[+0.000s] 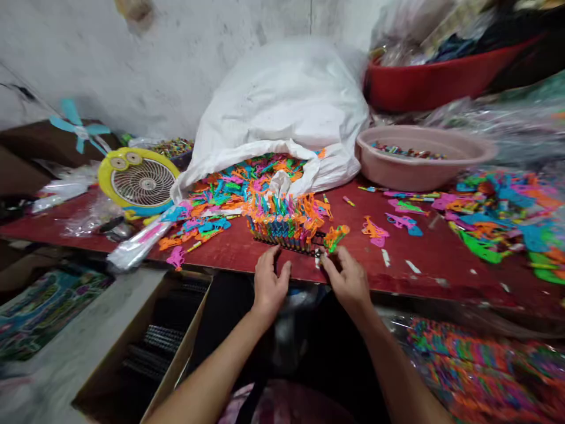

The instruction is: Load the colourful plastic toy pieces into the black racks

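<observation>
row of colourful plastic toy pieces (285,227) sits near the red table (441,262) edge, long axis l-to-r, just beyond both hands. left hand (270,282) loosely spread at row's front; right hand (348,278) pinches a small piece (321,257) at row's right end.

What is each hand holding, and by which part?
Left hand holds nothing; it touches the front edge of the black rack of coloured plastic toys. Right hand pinches at the rack's right end; rack or toy, cannot tell.
</observation>
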Demonstrator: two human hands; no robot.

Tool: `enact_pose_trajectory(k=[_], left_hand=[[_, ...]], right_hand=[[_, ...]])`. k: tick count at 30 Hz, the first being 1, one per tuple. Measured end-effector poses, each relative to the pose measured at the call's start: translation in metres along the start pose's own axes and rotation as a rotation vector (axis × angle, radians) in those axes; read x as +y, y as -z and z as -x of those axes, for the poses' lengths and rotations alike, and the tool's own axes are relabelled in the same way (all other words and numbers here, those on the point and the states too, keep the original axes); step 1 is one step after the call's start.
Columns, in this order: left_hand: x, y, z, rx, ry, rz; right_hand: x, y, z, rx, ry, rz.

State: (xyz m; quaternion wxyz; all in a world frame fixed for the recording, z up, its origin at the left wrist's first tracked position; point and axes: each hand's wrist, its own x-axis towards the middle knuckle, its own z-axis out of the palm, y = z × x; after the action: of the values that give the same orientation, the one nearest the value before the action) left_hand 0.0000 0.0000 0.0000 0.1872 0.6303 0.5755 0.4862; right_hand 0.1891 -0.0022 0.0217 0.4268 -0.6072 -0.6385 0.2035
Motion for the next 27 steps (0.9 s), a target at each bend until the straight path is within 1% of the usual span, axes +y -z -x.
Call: enact_pose_trajectory(k=[2, 5, 6, 8, 10, 11, 13, 14, 17, 19, 21, 23, 25, 27], left_hand=[[0.001, 0.004, -0.001, -0.007, 0.005, 0.023], [-0.002, 0.011, -0.003, -0.011, -0.002, 0.045], [-0.005, 0.013, -0.003, -0.01, -0.009, 0.047], [-0.012, 0.018, -0.005, 0.003, -0.014, 0.035], [-0.017, 0.021, -0.008, 0.037, -0.002, -0.004], [-0.018, 0.021, -0.01, 0.053, 0.006, -0.036], [-0.016, 0.02, -0.015, 0.068, 0.022, -0.119], [-0.013, 0.018, -0.017, 0.069, 0.032, -0.164], [-0.003, 0.012, -0.023, 0.062, 0.074, -0.272], [0.002, 0.011, -0.025, 0.062, 0.101, -0.324], [0.002, 0.012, -0.027, 0.057, 0.108, -0.362], [-0.003, 0.017, -0.03, 0.051, 0.113, -0.388], [-0.013, 0.025, -0.038, 0.042, 0.126, -0.379], [-0.027, 0.036, -0.051, 0.011, 0.13, -0.285]], right_hand=[[-0.006, -0.008, 0.008, 0.048, 0.02, 0.048], [-0.02, -0.024, 0.024, 0.053, 0.105, 0.045], [-0.026, -0.03, 0.03, 0.03, 0.15, 0.021], [-0.038, -0.04, 0.041, -0.057, 0.23, -0.066], [-0.047, -0.044, 0.048, -0.128, 0.268, -0.187], [-0.049, -0.043, 0.05, -0.136, 0.266, -0.243], [-0.048, -0.034, 0.048, -0.113, 0.219, -0.315], [-0.046, -0.027, 0.044, -0.092, 0.172, -0.333], [-0.034, -0.004, 0.027, -0.034, -0.033, -0.378], [-0.025, 0.008, 0.016, -0.012, -0.131, -0.447], [-0.019, 0.015, 0.008, -0.009, -0.168, -0.495], [-0.015, 0.015, 0.004, -0.028, -0.176, -0.5], [-0.013, 0.013, 0.004, -0.072, -0.174, -0.483], [-0.012, 0.01, 0.004, -0.112, -0.161, -0.466]])
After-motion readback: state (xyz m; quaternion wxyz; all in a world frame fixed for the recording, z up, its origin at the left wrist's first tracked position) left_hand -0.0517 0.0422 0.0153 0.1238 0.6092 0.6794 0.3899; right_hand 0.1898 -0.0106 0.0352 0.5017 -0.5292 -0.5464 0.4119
